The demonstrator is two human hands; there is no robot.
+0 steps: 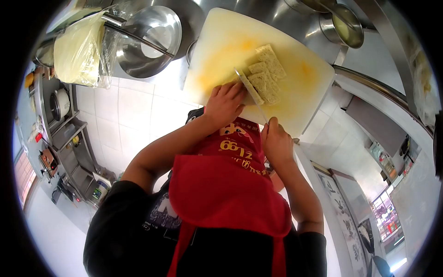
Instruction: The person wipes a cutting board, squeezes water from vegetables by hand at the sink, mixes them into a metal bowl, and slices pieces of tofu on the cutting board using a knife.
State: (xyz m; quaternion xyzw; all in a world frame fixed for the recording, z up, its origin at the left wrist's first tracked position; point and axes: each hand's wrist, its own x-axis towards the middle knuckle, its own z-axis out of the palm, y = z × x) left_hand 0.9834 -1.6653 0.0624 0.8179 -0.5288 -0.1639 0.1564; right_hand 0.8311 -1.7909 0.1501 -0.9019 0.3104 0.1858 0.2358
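Note:
My right hand [278, 141] is closed round the handle of a knife [261, 111], whose thin blade points up and left across the cutting board [221, 41]. Along the blade stands a narrow, pale, porous slice that looks like bread [252, 89]. My left hand [226, 102] has its fingers bunched and bent against the near side of that slice, with some fingertips hidden. Just right of the blade, several flat, spongy pieces [271, 62] overlap one another. The white board has yellow-orange stains.
A steel bowl [159, 27] stands left of the board, beside a clear plastic bag with pale yellow sheets [80, 51]. A pot [344, 27] with a ladle in it sits at the far right. Shelving [69, 134] with a rice cooker [60, 104] stands by the left wall.

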